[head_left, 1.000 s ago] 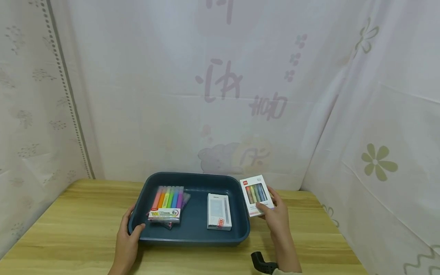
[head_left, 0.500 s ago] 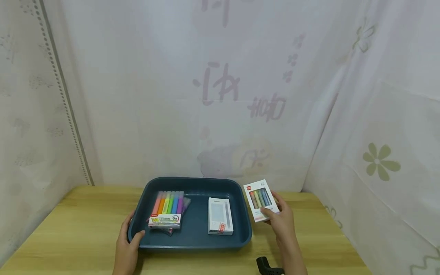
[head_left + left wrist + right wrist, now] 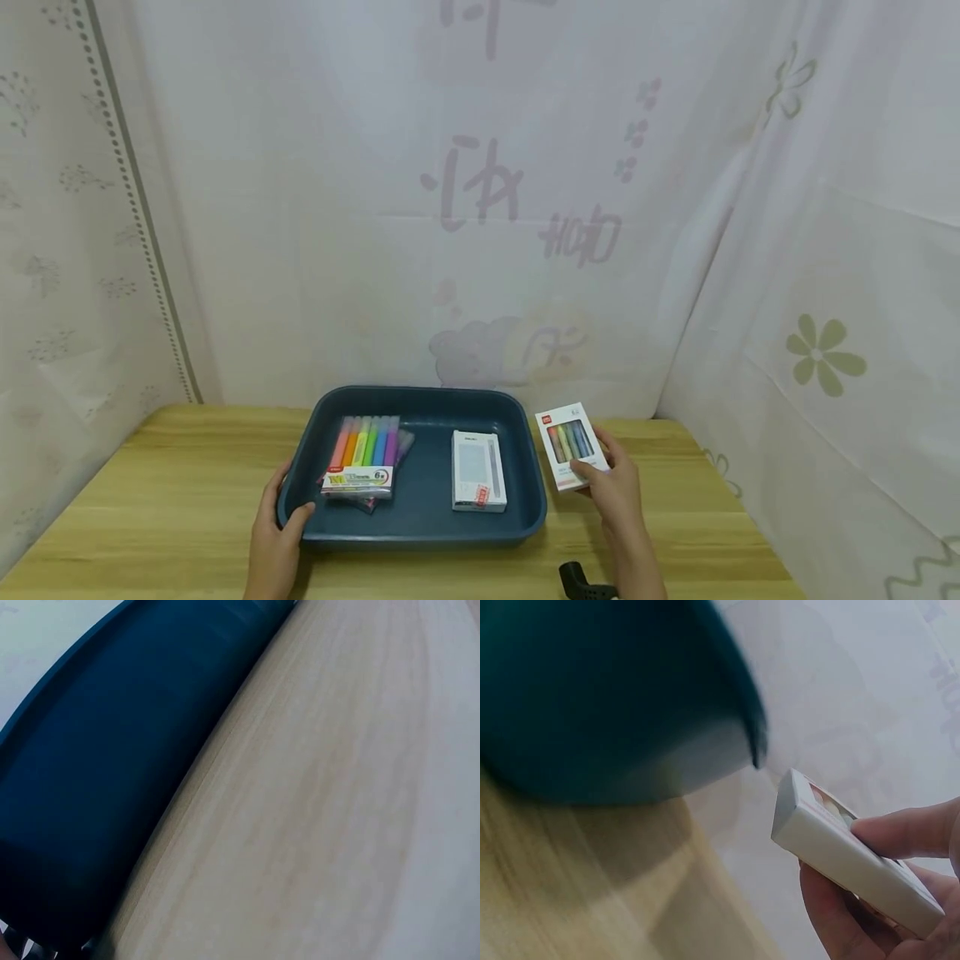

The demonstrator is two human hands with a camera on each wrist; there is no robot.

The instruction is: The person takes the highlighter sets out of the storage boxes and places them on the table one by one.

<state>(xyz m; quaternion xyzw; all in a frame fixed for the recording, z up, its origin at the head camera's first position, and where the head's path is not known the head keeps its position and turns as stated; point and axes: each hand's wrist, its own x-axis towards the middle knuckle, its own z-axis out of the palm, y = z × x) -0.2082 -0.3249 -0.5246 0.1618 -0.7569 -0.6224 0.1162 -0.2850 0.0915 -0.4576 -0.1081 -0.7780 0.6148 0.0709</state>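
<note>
A dark blue plastic tray (image 3: pixel 420 532) rests on the wooden table. My left hand (image 3: pixel 276 533) grips its left front corner, thumb over the rim and fingers along the outer wall. To the right of the tray, my right hand (image 3: pixel 617 483) holds a white box of coloured sticks (image 3: pixel 589 463), its window facing up. In the right wrist view, the thumb presses the box (image 3: pixel 847 855) from above and fingers support it underneath, apart from the tray (image 3: pixel 607 697). Inside the tray lie a pack of highlighters (image 3: pixel 363 454) at left and a white box (image 3: pixel 478 473) at right.
Under the highlighters, another clear-wrapped pack (image 3: pixel 406 442) is partly hidden. A black angled piece (image 3: pixel 577 581) shows beside my right wrist. Printed pale curtains (image 3: pixel 480 275) hang behind and beside the wooden table (image 3: pixel 150 500).
The view has shifted slightly. My right hand has moved the white box of coloured sticks a little right and nearer to me, away from the tray's rim. My left hand keeps its grip.
</note>
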